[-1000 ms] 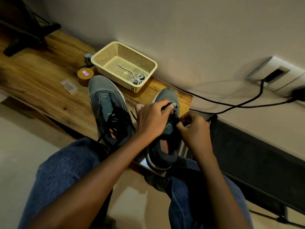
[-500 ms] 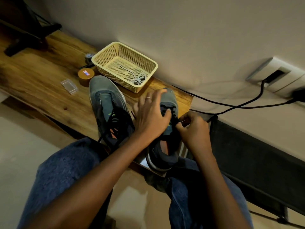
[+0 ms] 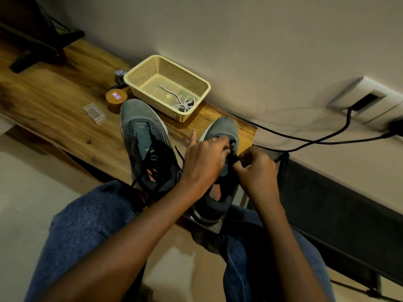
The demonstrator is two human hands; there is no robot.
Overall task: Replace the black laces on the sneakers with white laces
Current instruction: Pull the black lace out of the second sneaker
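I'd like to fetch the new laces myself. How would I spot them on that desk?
Look at the wooden desk along the wall, then find the cream plastic basket standing just beyond the two grey sneakers. The white laces lie coiled in its near corner, the only thing inside it, unlike the black laces on the shoes.

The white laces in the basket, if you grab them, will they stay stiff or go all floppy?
Probably floppy: the white laces lie in loose curls on the basket floor. Likely light too, being thin cord. One end may trail out, since a strand stretches away from the bundle.
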